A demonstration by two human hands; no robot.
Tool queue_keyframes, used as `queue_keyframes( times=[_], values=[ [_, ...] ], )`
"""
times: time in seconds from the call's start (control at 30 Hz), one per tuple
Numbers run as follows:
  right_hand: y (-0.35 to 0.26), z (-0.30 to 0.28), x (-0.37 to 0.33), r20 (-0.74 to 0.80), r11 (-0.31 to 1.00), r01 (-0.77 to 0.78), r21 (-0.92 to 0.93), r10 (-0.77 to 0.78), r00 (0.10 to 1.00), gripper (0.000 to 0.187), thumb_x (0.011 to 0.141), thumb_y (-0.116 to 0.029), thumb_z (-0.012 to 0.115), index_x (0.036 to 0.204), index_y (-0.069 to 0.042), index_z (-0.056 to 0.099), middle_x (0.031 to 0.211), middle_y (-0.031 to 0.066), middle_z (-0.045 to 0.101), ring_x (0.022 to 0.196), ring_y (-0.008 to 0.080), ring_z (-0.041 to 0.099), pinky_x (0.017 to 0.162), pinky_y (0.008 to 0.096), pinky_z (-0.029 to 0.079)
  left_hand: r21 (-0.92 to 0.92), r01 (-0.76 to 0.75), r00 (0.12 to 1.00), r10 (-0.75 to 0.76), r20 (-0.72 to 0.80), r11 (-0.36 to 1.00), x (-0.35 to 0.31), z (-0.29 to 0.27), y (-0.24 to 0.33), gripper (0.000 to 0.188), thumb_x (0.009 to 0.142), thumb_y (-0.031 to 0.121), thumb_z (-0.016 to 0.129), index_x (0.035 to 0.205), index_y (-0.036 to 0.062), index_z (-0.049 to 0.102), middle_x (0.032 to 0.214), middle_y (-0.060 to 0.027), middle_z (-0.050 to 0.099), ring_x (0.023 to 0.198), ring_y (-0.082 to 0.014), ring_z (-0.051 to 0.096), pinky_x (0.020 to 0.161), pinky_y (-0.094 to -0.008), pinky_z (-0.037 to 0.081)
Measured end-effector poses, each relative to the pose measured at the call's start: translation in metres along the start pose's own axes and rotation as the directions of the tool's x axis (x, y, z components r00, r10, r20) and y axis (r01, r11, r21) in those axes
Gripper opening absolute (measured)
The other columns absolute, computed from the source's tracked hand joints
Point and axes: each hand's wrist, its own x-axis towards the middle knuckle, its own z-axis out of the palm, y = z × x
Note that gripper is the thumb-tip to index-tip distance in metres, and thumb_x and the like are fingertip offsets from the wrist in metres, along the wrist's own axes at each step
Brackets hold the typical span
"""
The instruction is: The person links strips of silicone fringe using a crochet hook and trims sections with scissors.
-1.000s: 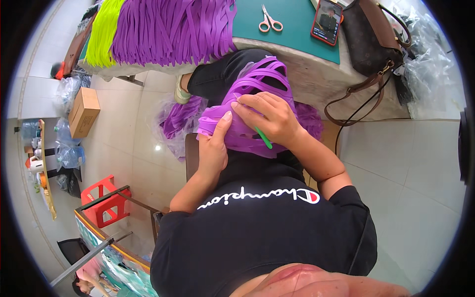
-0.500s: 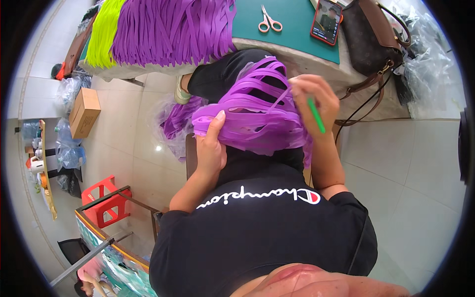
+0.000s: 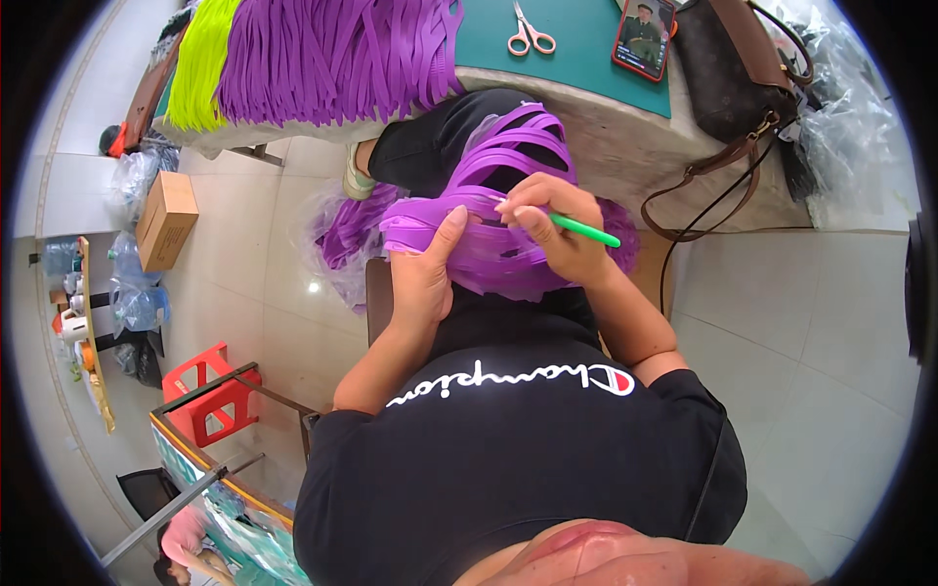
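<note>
A bundle of purple strips, joined along a band at its left end, lies across my lap. My left hand is closed on that band, its thumb pressed on top. In my right hand is a slim tool with a green handle, which slants out to the right behind the fingers. Its light-coloured tip points at the strips close to my left thumb; I cannot tell the kind of tip. Some clear plastic film shows around the strips.
Ahead stands a table with a green mat, holding purple strips, yellow-green strips, scissors and a phone. A brown bag hangs its strap at the right. More purple strips in plastic lie on the floor.
My right hand has come left and down from the far right side of the bundle to beside my left thumb. The green handle has swung from near upright to a flatter slant.
</note>
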Motion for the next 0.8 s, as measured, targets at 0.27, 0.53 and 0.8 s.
queue_keyframes(
  times=[0.27, 0.53, 0.8],
  values=[
    [0.009, 0.017, 0.0, 0.023, 0.997, 0.071, -0.011, -0.071, 0.997, 0.014, 0.085, -0.006, 0.072, 0.087, 0.0, 0.06, 0.085, 0.011, 0.064, 0.078, 0.0201, 0.064, 0.07, 0.0297, 0.051, -0.009, -0.029, 0.999, 0.029, 0.013, 1.0, -0.003, -0.002, 0.0, 0.012, 0.089, 0.01, 0.07, 0.098, 0.003, 0.065, 0.09, -0.0061, 0.069, 0.081, -0.0127, 0.065, 0.075, -0.0262, 0.05],
    [0.009, 0.015, 0.001, 0.042, 0.991, 0.126, -0.042, -0.124, 0.991, 0.014, 0.082, -0.005, 0.074, 0.087, -0.001, 0.061, 0.084, 0.0117, 0.065, 0.076, 0.0225, 0.064, 0.068, 0.0309, 0.052, -0.006, -0.024, 1.0, 0.024, 0.001, 1.0, -0.005, -0.005, 0.0, 0.011, 0.09, 0.008, 0.069, 0.098, 0.0028, 0.064, 0.089, -0.0067, 0.069, 0.081, -0.013, 0.065, 0.076, -0.0264, 0.05],
    [0.004, 0.013, 0.009, 0.134, 0.933, 0.296, -0.206, -0.273, 0.953, 0.014, 0.081, -0.003, 0.073, 0.085, -0.001, 0.06, 0.083, 0.0131, 0.064, 0.073, 0.024, 0.064, 0.064, 0.0304, 0.051, 0.004, -0.064, 0.998, 0.064, 0.002, 0.998, -0.005, -0.004, -0.002, 0.009, 0.089, 0.007, 0.068, 0.096, 0.0025, 0.065, 0.088, -0.0065, 0.069, 0.08, -0.0126, 0.065, 0.075, -0.0261, 0.05]
  ],
)
